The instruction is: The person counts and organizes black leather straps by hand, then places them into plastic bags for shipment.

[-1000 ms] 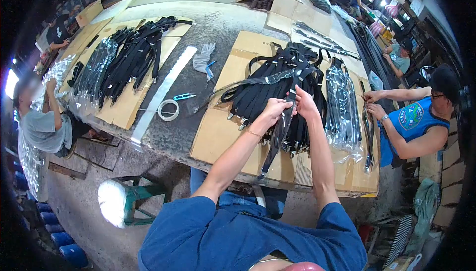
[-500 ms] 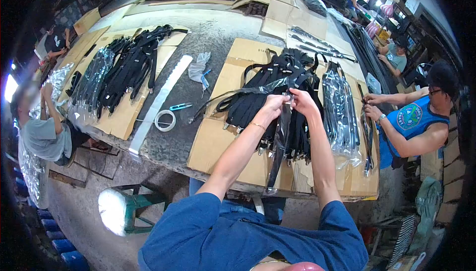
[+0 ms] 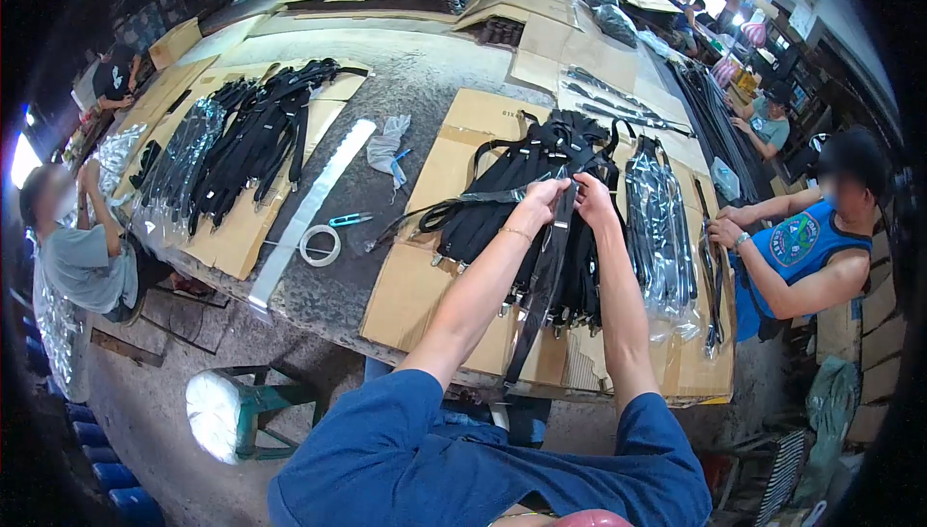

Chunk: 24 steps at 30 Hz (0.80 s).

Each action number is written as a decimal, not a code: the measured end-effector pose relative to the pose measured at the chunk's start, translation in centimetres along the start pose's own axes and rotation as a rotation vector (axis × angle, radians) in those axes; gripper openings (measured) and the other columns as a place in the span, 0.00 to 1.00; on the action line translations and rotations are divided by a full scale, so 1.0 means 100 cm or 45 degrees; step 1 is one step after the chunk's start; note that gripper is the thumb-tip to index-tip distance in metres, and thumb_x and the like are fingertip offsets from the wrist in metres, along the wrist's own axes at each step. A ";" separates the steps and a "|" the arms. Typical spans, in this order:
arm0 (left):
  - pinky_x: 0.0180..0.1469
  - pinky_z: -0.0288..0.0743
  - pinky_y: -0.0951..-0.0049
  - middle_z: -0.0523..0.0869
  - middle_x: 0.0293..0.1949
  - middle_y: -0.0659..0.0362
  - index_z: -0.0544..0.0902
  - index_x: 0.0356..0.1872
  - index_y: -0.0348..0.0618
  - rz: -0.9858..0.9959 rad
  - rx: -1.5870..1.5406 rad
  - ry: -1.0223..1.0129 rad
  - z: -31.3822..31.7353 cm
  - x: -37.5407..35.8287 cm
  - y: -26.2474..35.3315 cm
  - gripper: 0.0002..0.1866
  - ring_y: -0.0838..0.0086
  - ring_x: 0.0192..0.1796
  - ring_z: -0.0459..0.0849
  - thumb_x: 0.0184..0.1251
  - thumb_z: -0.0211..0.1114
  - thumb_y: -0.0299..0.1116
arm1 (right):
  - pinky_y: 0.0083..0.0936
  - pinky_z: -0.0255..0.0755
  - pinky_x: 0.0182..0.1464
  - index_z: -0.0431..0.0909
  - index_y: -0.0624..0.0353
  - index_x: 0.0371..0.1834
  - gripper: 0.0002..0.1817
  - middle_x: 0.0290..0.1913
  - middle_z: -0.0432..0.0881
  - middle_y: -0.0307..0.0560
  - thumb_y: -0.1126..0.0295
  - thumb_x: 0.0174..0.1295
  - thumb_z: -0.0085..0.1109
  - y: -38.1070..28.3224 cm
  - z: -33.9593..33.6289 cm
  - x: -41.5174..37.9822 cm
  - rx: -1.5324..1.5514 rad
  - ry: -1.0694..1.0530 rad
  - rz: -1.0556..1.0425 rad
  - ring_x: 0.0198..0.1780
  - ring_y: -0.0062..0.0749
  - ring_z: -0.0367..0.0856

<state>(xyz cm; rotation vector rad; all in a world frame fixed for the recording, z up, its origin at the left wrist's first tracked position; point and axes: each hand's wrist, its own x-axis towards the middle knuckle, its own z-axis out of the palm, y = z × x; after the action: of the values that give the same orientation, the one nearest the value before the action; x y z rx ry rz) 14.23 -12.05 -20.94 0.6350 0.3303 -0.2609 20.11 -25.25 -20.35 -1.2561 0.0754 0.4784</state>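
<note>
My left hand (image 3: pixel 548 195) and my right hand (image 3: pixel 591 201) are close together over the pile of black straps (image 3: pixel 483 228). Both have their fingers pinched on the top of a black strap in a clear plastic sleeve (image 3: pixel 543 300), which hangs down toward the table's front edge. The pile has metal clips along its lower end and lies on a cardboard sheet (image 3: pixel 401 295). Right of it lie several bagged straps (image 3: pixel 661 237). Another clear sleeve with a dark strap (image 3: pixel 435 207) extends left from near my left hand.
Left of the cardboard are a tape roll (image 3: pixel 320 245), a blue-handled cutter (image 3: pixel 350 220), a white strip (image 3: pixel 314 208) and a crumpled plastic bag (image 3: pixel 388 149). A second strap pile (image 3: pixel 256 141) lies farther left. A co-worker (image 3: pixel 801 247) stands at right; a green stool (image 3: pixel 251 411) is below.
The sleeved strap's lower end has swung slightly left and down, past the table edge. My hands remain together at its top. The whole view has shifted slightly.
</note>
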 end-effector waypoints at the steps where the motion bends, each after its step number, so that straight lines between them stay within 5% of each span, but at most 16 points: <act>1: 0.26 0.79 0.70 0.85 0.25 0.56 0.82 0.30 0.40 0.014 0.033 0.064 0.005 0.004 0.000 0.08 0.72 0.24 0.83 0.67 0.61 0.31 | 0.26 0.71 0.40 0.74 0.55 0.37 0.10 0.37 0.77 0.44 0.64 0.54 0.61 -0.002 -0.001 -0.002 0.021 -0.030 0.011 0.35 0.30 0.76; 6: 0.18 0.75 0.68 0.85 0.28 0.53 0.81 0.27 0.35 0.286 0.086 0.548 0.016 0.036 -0.021 0.05 0.70 0.22 0.83 0.53 0.71 0.22 | 0.30 0.70 0.42 0.76 0.53 0.38 0.10 0.33 0.78 0.42 0.64 0.54 0.60 -0.005 0.004 -0.009 0.048 -0.034 0.032 0.36 0.31 0.76; 11: 0.34 0.79 0.62 0.86 0.29 0.51 0.81 0.27 0.33 0.584 0.422 1.059 0.042 -0.005 -0.028 0.16 0.63 0.30 0.85 0.47 0.77 0.34 | 0.22 0.62 0.35 0.79 0.54 0.28 0.05 0.24 0.73 0.31 0.66 0.56 0.61 -0.004 0.016 -0.029 0.011 0.036 -0.079 0.27 0.19 0.69; 12: 0.34 0.79 0.62 0.86 0.29 0.51 0.81 0.27 0.33 0.584 0.425 1.059 0.049 -0.009 -0.029 0.16 0.63 0.30 0.85 0.47 0.77 0.34 | 0.22 0.62 0.35 0.79 0.54 0.28 0.05 0.24 0.73 0.31 0.66 0.56 0.61 -0.004 0.017 -0.032 0.014 0.036 -0.079 0.27 0.19 0.69; 14: 0.43 0.78 0.62 0.86 0.30 0.49 0.82 0.27 0.34 0.747 0.535 1.454 0.063 -0.019 -0.032 0.19 0.58 0.35 0.85 0.44 0.79 0.39 | 0.19 0.62 0.33 0.82 0.56 0.33 0.05 0.25 0.73 0.29 0.68 0.60 0.61 -0.007 0.018 -0.036 0.001 -0.012 -0.124 0.27 0.16 0.67; 16: 0.45 0.77 0.60 0.87 0.31 0.47 0.83 0.27 0.34 0.798 0.583 1.313 0.056 -0.020 -0.032 0.21 0.56 0.37 0.85 0.49 0.76 0.45 | 0.18 0.61 0.31 0.82 0.57 0.36 0.05 0.26 0.73 0.30 0.68 0.61 0.60 -0.006 0.010 -0.032 -0.044 0.005 -0.171 0.27 0.16 0.66; 19: 0.43 0.76 0.57 0.86 0.29 0.46 0.84 0.29 0.32 0.897 1.322 0.755 0.048 -0.047 -0.017 0.27 0.50 0.37 0.84 0.57 0.65 0.55 | 0.16 0.61 0.29 0.82 0.59 0.39 0.06 0.27 0.75 0.30 0.70 0.63 0.59 -0.003 -0.004 -0.022 -0.045 0.012 -0.213 0.26 0.16 0.66; 22: 0.56 0.69 0.59 0.84 0.41 0.46 0.83 0.36 0.35 1.767 1.565 0.937 0.042 -0.075 0.005 0.13 0.51 0.50 0.78 0.56 0.65 0.36 | 0.16 0.65 0.31 0.82 0.61 0.40 0.07 0.30 0.78 0.33 0.70 0.65 0.57 -0.004 -0.015 -0.020 0.005 -0.014 -0.217 0.29 0.17 0.71; 24: 0.60 0.65 0.62 0.81 0.44 0.47 0.81 0.42 0.36 1.696 1.631 0.828 0.040 -0.069 0.022 0.14 0.53 0.55 0.74 0.55 0.64 0.29 | 0.19 0.70 0.39 0.80 0.59 0.41 0.06 0.33 0.80 0.35 0.70 0.66 0.57 -0.006 -0.019 -0.025 0.045 -0.163 -0.231 0.34 0.19 0.77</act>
<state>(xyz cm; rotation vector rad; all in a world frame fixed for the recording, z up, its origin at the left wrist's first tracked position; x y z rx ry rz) 9.54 -11.85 -14.11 2.0534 0.2596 1.1531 18.47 -27.90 -19.62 -1.1824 -0.1368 0.3972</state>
